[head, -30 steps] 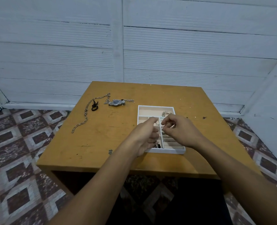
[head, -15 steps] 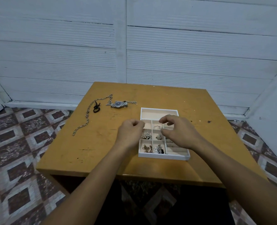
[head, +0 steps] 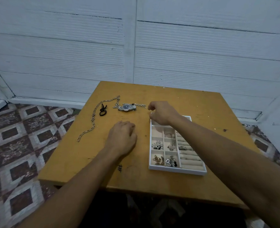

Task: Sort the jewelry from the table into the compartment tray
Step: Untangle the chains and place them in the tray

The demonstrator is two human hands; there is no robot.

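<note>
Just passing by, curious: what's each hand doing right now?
Left hand: closed, nothing visible in it.
Right hand: curled beside the thin chain; grip cannot be told.

Looks like a room in a home, corner spot. White-painted plank wall (head: 86, 55) fills the upper half of the frame, with a white baseboard (head: 45, 102) at centre left. Patterned brown-and-cream floor tiles (head: 21, 137) show at lower left and far right. A small, scuffed, pen-marked wooden table (head: 177, 96) sits mid-frame. Personal items lie loose on it: a watch (head: 127, 107) and a chain (head: 93, 119).
</note>
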